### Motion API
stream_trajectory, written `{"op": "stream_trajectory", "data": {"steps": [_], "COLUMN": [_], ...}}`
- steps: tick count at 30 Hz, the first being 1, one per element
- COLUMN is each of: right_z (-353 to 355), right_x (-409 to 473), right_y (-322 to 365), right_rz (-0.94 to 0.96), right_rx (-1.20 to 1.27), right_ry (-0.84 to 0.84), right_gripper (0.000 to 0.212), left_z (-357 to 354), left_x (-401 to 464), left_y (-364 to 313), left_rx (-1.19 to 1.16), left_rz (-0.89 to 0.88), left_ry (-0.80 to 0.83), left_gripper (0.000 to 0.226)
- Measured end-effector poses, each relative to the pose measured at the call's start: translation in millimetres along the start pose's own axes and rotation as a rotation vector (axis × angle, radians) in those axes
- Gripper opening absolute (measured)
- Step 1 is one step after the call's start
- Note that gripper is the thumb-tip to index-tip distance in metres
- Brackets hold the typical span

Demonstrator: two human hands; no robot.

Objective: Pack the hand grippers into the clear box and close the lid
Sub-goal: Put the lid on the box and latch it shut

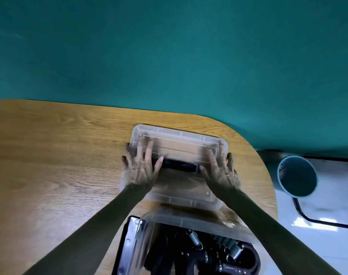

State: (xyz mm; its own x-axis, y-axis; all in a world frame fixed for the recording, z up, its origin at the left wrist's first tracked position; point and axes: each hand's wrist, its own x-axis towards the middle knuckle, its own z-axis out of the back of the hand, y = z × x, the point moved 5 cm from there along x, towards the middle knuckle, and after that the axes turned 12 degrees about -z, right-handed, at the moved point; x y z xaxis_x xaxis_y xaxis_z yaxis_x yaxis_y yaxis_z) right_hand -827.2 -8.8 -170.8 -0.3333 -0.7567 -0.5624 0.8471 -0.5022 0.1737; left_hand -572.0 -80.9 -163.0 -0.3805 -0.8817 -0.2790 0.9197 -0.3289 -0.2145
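A clear plastic lid [179, 147] lies flat over the wooden table [50, 155], and the wood shows through it. A black bar [179, 166] is visible at its middle; I cannot tell whether it is part of the lid or lies under it. My left hand [141, 169] rests on the lid's left end and my right hand [220, 169] on its right end. On both, the fingers are spread and the outer fingers curl over the side edges. Nearer to me, a clear box [189, 220] holds several black hand grippers [197, 241] with steel springs.
The clear box sits at the table's rounded near edge, over a black frame with a metal plate [127, 245]. A teal bin [296, 175] stands on the white floor to the right. A teal wall [169, 56] rises behind the table.
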Motion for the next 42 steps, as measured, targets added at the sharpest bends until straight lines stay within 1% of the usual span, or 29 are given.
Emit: {"op": "stream_trajectory", "data": {"steps": [4,8,11,14,20,23,25,32,37,42], "right_z": [-8,-8,-4,8,35,57,74,141,183,207], "right_x": [5,10,8,4,0,-11,-20,-45,-71,-101], "right_y": [9,14,17,16,15,20,24,29,24,15], "right_rz": [0.057,0.008,0.020,0.000,-0.023,-0.068,-0.063,-0.086,-0.089,-0.085], "right_rx": [-0.032,0.013,0.023,0.027,0.059,0.098,0.118,0.170,0.189,0.172], "right_ry": [-0.031,-0.057,-0.091,-0.151,-0.276,-0.336,-0.377,-0.571,-0.638,-0.693], "right_gripper": [0.078,0.077,0.076,0.076,0.070,0.067,0.066,0.056,0.056,0.055], "left_z": [-1,2,4,8,27,46,62,128,170,195], "left_x": [2,4,4,6,14,16,14,10,-2,-24], "left_y": [-1,-6,-9,-15,-29,-36,-41,-70,-96,-116], "left_rx": [-0.058,-0.146,-0.190,-0.222,-0.202,-0.165,-0.134,-0.145,-0.129,-0.122], "left_rz": [0.028,0.056,0.054,0.055,0.055,0.031,0.019,-0.015,-0.023,-0.012], "left_ry": [-0.003,-0.024,-0.026,-0.025,-0.064,-0.131,-0.176,-0.301,-0.366,-0.402], "left_gripper": [0.078,0.081,0.082,0.080,0.076,0.073,0.072,0.071,0.070,0.070]}}
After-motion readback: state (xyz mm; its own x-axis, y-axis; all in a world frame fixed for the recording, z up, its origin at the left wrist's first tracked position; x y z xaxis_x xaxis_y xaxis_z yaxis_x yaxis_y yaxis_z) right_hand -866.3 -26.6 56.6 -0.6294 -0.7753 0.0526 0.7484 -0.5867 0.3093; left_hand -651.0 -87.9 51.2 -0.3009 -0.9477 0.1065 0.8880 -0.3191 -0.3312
